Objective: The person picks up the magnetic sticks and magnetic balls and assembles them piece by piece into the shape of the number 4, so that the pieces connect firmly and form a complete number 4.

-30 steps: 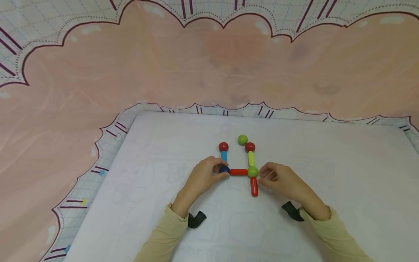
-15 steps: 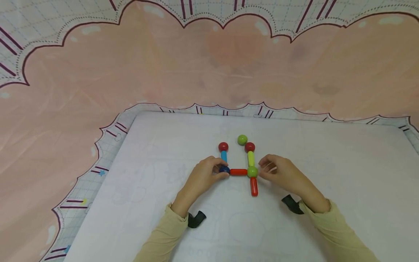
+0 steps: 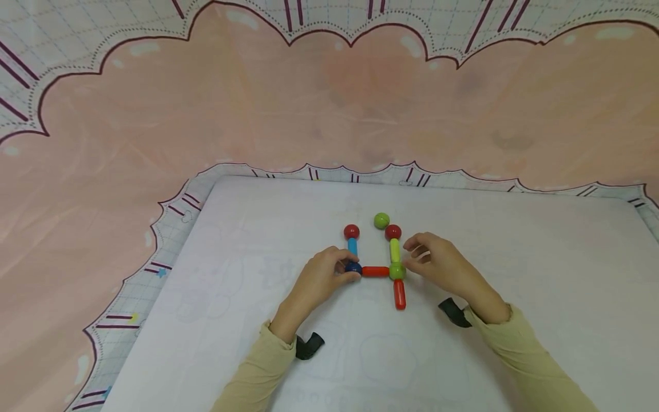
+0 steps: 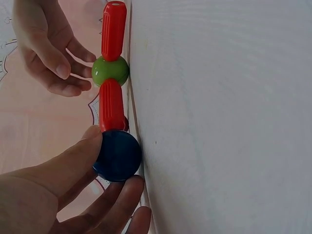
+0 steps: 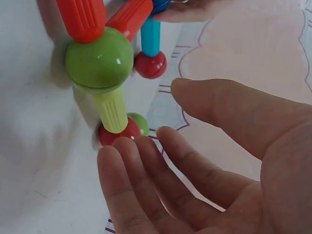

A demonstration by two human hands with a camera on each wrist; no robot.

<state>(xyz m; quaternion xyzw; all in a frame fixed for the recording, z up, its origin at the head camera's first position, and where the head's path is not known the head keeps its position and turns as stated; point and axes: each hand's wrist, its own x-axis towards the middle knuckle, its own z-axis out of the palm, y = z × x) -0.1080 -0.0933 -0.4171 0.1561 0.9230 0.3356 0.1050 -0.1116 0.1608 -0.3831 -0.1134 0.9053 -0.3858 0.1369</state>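
Note:
Balls and ribbed rods are joined into one flat figure on the white tabletop. My left hand (image 3: 321, 273) pinches the dark blue ball (image 4: 118, 156) between thumb and fingers. From that ball a light blue rod (image 3: 352, 246) leads to a red ball (image 3: 352, 231), and a red rod (image 3: 376, 272) leads to a green ball (image 5: 100, 59). A second red rod (image 4: 114, 30) and a yellow rod (image 5: 111, 111) also meet the green ball; a red ball (image 3: 393, 232) caps the yellow rod. Beside the yellow rod my right hand (image 3: 435, 260) hovers with relaxed fingers, holding nothing.
A loose-looking green ball (image 3: 381, 220) lies against or close to the far red ball. The white tabletop (image 3: 231, 343) extends around the figure, bordered by a patterned cloth (image 3: 170, 246). Black straps (image 3: 310, 346) hang at both wrists.
My right hand has drifted away from me, from beside the green joint ball up along the yellow rod. The left hand and the joined figure stay put.

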